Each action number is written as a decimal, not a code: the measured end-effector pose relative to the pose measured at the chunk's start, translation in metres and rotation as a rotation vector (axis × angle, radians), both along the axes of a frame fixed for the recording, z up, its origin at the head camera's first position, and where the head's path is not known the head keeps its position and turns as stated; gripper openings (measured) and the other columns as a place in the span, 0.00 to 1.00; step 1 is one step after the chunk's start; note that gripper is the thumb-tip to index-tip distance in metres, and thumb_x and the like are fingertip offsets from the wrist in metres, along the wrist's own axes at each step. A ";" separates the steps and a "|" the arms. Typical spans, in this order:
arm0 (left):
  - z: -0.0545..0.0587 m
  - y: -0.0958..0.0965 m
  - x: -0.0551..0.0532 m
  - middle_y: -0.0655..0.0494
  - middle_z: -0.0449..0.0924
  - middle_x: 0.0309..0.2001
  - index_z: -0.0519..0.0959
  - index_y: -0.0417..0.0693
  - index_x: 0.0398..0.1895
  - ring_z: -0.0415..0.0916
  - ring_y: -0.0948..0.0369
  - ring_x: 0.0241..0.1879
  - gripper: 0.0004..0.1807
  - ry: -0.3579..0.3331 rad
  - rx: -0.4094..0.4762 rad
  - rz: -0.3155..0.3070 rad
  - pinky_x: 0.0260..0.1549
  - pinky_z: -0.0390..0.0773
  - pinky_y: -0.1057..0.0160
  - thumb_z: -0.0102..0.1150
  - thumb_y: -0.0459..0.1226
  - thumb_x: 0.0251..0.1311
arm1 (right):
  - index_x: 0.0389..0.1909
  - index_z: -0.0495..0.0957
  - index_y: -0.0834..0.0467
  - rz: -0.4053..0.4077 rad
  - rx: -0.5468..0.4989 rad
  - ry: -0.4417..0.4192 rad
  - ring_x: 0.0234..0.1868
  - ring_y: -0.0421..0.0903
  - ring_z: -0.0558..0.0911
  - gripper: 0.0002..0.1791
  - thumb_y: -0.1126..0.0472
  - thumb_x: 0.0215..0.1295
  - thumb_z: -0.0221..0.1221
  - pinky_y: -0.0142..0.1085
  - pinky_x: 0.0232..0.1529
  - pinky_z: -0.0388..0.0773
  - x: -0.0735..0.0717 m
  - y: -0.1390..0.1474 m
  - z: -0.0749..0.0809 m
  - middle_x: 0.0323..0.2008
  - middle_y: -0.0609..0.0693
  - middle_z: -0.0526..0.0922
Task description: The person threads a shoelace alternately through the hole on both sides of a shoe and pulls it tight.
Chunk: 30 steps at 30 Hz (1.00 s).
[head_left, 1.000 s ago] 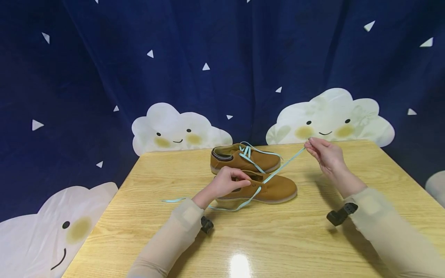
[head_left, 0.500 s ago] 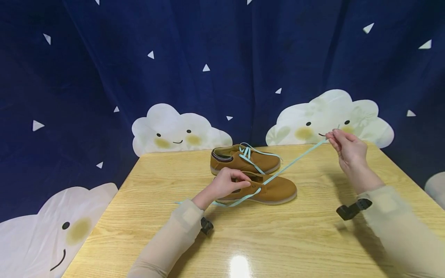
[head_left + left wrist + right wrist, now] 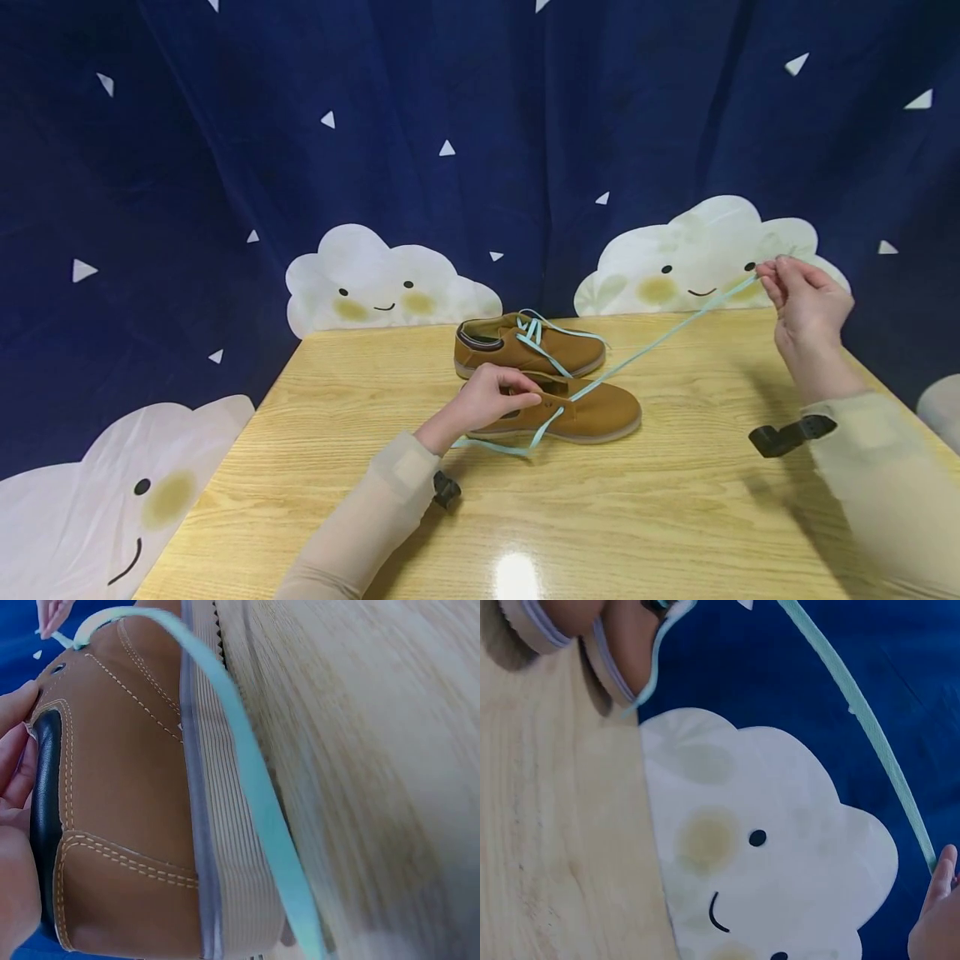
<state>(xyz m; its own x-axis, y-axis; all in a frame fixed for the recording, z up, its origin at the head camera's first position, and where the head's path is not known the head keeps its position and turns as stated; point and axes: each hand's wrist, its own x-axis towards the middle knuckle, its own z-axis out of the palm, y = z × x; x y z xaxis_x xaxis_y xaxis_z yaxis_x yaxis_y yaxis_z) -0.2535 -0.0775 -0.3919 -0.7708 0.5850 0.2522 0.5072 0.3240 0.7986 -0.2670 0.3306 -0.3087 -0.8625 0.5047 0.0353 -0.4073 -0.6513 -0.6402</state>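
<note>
Threading stage, I judge: left hand pinches the near shoe, right hand at two o'clock apparently pinches the lace, next calling for evened ends.

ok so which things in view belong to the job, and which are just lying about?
In the job:
near brown shoe, edge pinched in the left grip
its pale blue lace, stretched up to the right grip

Seemingly not in use:
far brown shoe, touched by neither grip
wooden table, only support
cloud-print curtain, backdrop
</note>
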 end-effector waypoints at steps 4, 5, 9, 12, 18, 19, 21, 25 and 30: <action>0.000 0.001 -0.002 0.64 0.85 0.32 0.88 0.47 0.37 0.71 0.66 0.26 0.05 0.004 -0.004 -0.005 0.25 0.70 0.68 0.67 0.36 0.60 | 0.34 0.81 0.70 -0.033 -0.013 0.021 0.28 0.46 0.86 0.06 0.77 0.55 0.65 0.31 0.32 0.80 0.000 0.007 0.004 0.25 0.59 0.85; 0.001 0.001 -0.003 0.63 0.85 0.33 0.88 0.47 0.37 0.72 0.67 0.26 0.05 0.000 -0.005 -0.008 0.26 0.71 0.68 0.66 0.37 0.60 | 0.34 0.82 0.70 -0.032 -0.007 0.023 0.27 0.46 0.86 0.06 0.77 0.55 0.65 0.31 0.32 0.81 0.000 0.007 0.004 0.25 0.59 0.85; 0.007 -0.001 -0.008 0.53 0.85 0.36 0.86 0.38 0.41 0.80 0.61 0.32 0.10 -0.083 0.078 -0.042 0.33 0.79 0.64 0.60 0.36 0.66 | 0.32 0.82 0.69 0.010 0.046 0.036 0.26 0.46 0.86 0.03 0.76 0.57 0.64 0.31 0.30 0.81 0.001 0.001 -0.002 0.25 0.58 0.85; 0.016 -0.002 -0.014 0.39 0.84 0.39 0.81 0.27 0.44 0.82 0.49 0.39 0.14 -0.147 0.192 -0.062 0.40 0.81 0.55 0.52 0.34 0.71 | 0.32 0.84 0.66 0.063 0.171 0.006 0.25 0.44 0.86 0.01 0.71 0.60 0.64 0.29 0.26 0.80 0.002 -0.009 -0.009 0.26 0.54 0.86; 0.031 0.002 -0.025 0.42 0.83 0.43 0.81 0.30 0.46 0.80 0.48 0.43 0.12 -0.045 0.164 0.015 0.42 0.80 0.60 0.57 0.32 0.67 | 0.33 0.87 0.56 0.129 0.422 -0.077 0.22 0.38 0.83 0.03 0.63 0.61 0.66 0.26 0.18 0.75 0.007 -0.037 -0.022 0.28 0.46 0.86; 0.032 0.003 -0.027 0.45 0.83 0.43 0.82 0.32 0.46 0.81 0.52 0.43 0.12 -0.018 0.127 0.027 0.41 0.79 0.62 0.59 0.33 0.66 | 0.34 0.87 0.56 0.146 0.431 -0.072 0.22 0.38 0.83 0.03 0.63 0.62 0.65 0.26 0.18 0.74 0.008 -0.042 -0.023 0.28 0.46 0.86; 0.034 0.007 -0.028 0.51 0.83 0.42 0.83 0.36 0.46 0.80 0.59 0.41 0.11 0.035 0.041 0.041 0.41 0.78 0.65 0.61 0.35 0.65 | 0.34 0.87 0.56 0.184 0.450 -0.060 0.21 0.38 0.82 0.03 0.63 0.63 0.65 0.25 0.17 0.73 0.008 -0.051 -0.026 0.28 0.46 0.86; 0.029 0.013 -0.028 0.55 0.83 0.41 0.83 0.40 0.46 0.80 0.63 0.40 0.11 0.075 -0.082 0.011 0.42 0.77 0.67 0.62 0.36 0.64 | 0.34 0.87 0.56 0.255 0.470 -0.034 0.19 0.37 0.81 0.04 0.65 0.64 0.63 0.24 0.15 0.71 0.009 -0.069 -0.035 0.26 0.46 0.86; 0.016 0.015 -0.028 0.56 0.85 0.41 0.85 0.44 0.44 0.80 0.66 0.40 0.09 0.089 -0.178 0.014 0.43 0.76 0.69 0.63 0.36 0.63 | 0.33 0.87 0.53 0.328 0.513 -0.044 0.20 0.36 0.80 0.06 0.64 0.66 0.61 0.24 0.17 0.71 0.011 -0.089 -0.048 0.26 0.46 0.85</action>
